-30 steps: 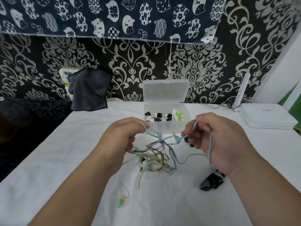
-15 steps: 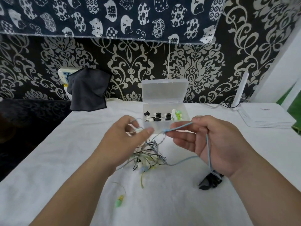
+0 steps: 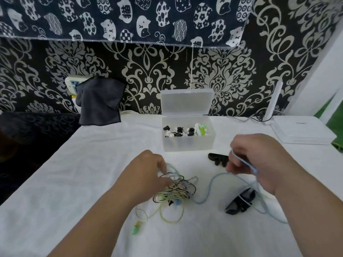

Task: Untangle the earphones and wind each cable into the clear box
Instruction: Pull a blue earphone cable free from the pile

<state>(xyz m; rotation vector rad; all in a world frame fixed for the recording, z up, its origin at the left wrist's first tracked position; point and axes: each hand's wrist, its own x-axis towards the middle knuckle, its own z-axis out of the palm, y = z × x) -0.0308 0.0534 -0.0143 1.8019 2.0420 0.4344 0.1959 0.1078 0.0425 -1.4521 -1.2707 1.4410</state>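
Here, the left hand [image 3: 146, 173] curls its fingers into the tangle of earphone cables [image 3: 176, 191] on the table [image 3: 83, 173], gripping its strands. The right hand [image 3: 259, 162], well apart from it, pinches a light blue cable [image 3: 211, 184] that loops down to the tangle. A black clip [image 3: 218, 159] lies just beside the right hand; a second clip [image 3: 237, 203] lies under the blue cable. Behind stands the clear box [image 3: 187, 143], lid up, with wound earphones inside.

The box [image 3: 188, 143] stands mid-back on the tabletop [image 3: 92, 173], wound earphones [image 3: 179, 131] inside it, with the tangle of cables [image 3: 174, 190] before it. A cloth [image 3: 100, 101] hangs at the back left, a router [image 3: 300, 130] sits back right, and two clips [image 3: 239, 201] lie right of the tangle.
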